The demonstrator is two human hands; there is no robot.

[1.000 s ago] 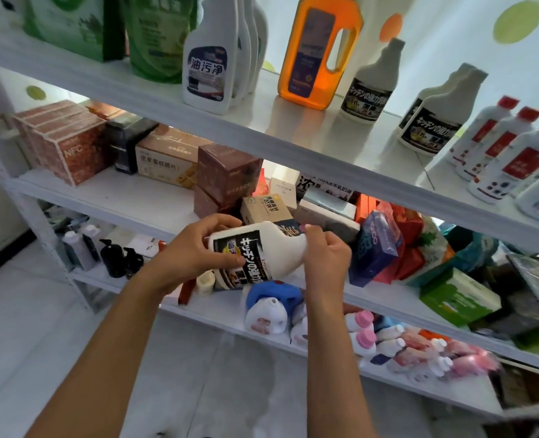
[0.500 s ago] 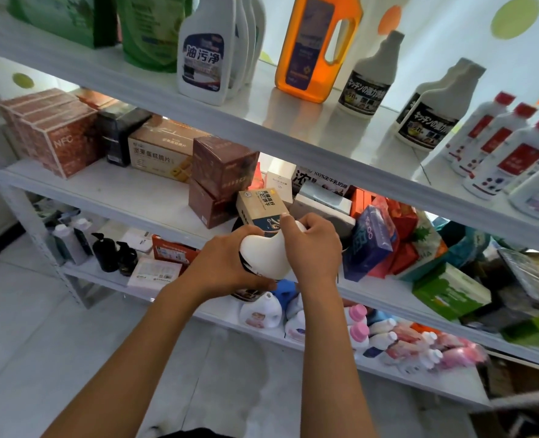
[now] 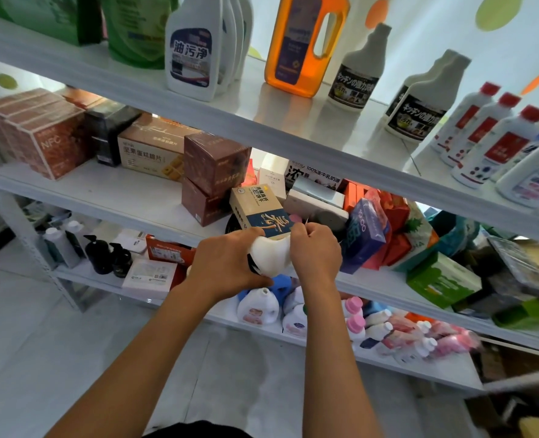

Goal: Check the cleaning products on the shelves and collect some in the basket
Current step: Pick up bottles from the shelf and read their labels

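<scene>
White plastic bottle [image 3: 271, 254] held in both hands before the middle shelf [image 3: 110, 197].
Left hand [image 3: 227, 267] wraps its smooth, rounded body; right hand [image 3: 315, 251] curls round the neck end. Cardboard boxes [image 3: 261, 213] crowd behind; an orange jug [image 3: 303, 45] stands above.

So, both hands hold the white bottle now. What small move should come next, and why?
Probably turn the white bottle so its label faces up. The left hand grips the body and the right hand pinches the neck end, but only a plain white side shows, with just a dark edge of the label near the left hand. No basket is in view yet.
</scene>
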